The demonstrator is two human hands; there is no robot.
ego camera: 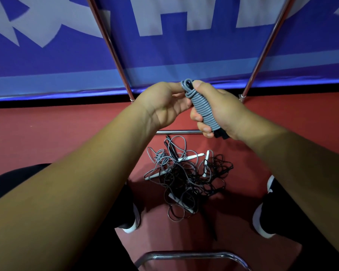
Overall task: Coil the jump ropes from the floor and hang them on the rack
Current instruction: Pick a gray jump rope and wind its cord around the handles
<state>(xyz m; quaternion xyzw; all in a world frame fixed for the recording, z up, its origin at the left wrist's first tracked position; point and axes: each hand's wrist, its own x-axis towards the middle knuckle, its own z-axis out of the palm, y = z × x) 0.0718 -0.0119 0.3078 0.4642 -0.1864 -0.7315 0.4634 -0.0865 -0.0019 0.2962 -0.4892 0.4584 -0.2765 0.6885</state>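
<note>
The right hand [221,110] is clenched around a grey rope [203,108] wound tightly over black handles, at 12 o'clock above the tangled ropes [188,178] on the red floor [67,133]. The left hand [164,106] pinches the coil's top end.

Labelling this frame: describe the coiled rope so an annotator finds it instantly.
Start at the blue banner behind the two chrome rack poles. Just below, both hands meet; the right hand grips the grey rope bundle. Unlike the loose tangle on the floor, it is tightly wound.
</note>
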